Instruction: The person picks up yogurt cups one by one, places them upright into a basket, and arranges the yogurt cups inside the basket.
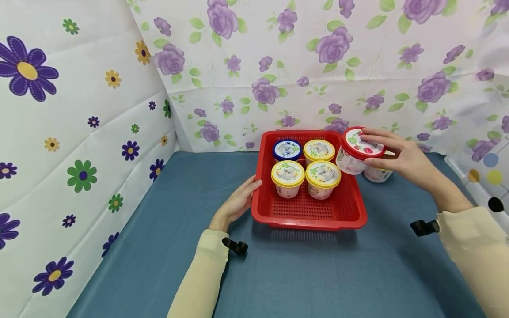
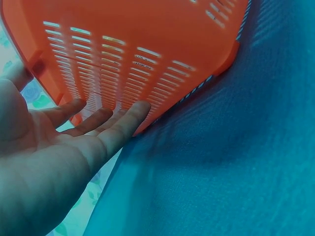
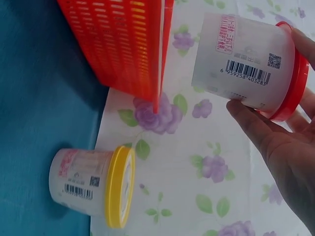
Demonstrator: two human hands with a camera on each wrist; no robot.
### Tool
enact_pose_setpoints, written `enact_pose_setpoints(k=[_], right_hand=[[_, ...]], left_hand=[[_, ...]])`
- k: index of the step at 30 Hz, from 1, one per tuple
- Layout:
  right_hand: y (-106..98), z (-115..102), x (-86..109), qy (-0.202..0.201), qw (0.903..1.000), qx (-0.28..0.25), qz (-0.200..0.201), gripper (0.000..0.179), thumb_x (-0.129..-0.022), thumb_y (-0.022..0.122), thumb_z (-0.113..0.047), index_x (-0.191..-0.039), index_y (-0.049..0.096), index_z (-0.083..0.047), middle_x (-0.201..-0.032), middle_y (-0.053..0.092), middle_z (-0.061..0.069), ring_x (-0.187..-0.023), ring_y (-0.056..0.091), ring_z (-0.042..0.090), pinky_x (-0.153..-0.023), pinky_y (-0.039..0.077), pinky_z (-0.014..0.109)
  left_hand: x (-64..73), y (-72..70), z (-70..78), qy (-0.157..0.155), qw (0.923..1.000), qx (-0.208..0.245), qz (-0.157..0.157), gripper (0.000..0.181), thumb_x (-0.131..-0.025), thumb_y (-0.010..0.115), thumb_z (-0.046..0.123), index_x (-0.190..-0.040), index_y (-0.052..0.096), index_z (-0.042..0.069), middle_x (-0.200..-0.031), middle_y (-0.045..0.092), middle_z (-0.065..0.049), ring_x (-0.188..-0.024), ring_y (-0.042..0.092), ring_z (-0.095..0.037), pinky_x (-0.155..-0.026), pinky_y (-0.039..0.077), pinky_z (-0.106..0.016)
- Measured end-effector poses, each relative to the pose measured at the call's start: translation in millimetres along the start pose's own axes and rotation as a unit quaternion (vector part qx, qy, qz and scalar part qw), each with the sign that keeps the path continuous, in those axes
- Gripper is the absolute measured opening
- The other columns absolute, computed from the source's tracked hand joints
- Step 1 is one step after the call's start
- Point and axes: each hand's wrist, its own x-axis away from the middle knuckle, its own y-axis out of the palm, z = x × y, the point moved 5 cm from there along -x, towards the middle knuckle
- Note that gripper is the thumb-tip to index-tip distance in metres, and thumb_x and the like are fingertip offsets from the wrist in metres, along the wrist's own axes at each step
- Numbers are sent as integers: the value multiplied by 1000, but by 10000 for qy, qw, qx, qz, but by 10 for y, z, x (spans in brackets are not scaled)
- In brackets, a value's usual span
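My right hand [image 1: 409, 161] grips a tub with a red lid [image 1: 350, 162] by its lid, raised over the right rim of a red plastic basket [image 1: 309, 222]. The right wrist view shows the tub's barcode side, with fingers around the lid. My left hand [image 1: 237, 201] holds the basket's left side. Its thumb lies over the rim, and in the left wrist view its fingers lie along the slotted outer wall. Inside the basket stand a blue-lidded tub [image 1: 287, 150] and three yellow-lidded tubs, one at front left [image 1: 287, 179].
Another tub with a yellow lid [image 3: 81, 181] stands on the blue-covered table [image 1: 302, 282], right of the basket and partly behind my right hand in the head view. A flowered curtain [image 1: 238, 66] hangs close behind the basket. More patterned sheet [image 1: 79, 145] bounds the left.
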Motion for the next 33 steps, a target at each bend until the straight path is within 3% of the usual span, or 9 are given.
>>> enact_pose_setpoints(k=[8,17,33], right_hand=[[95,-131,-70,-356,9985,-277,-315,64,-95,77,-12,-154,55,-22,-166,35,-3,-142,33,16,-86,53,14],[206,-217,-192,-181,9987,-149,-459,66,-91,82,-16,-151,57,-23,-163,39,-4,-145,32,24,-85,53,15],[440,-363,-363,-511,9952,-302,-780,65,-90,82,-14,-150,59,-24,-161,43,-3,-144,35,20,-91,51,16]], left_hand=[[-4,23,28,-24,9999,124,-51,58,-112,46,37,-164,30,17,-157,46,-21,-139,51,-39,-108,49,-44],[2,20,26,12,9999,81,-61,59,-112,47,37,-164,29,17,-156,47,-22,-139,51,-40,-106,51,-41],[-1,4,9,15,10000,31,-10,59,-111,48,39,-163,31,18,-157,48,-17,-139,51,-36,-110,48,-43]])
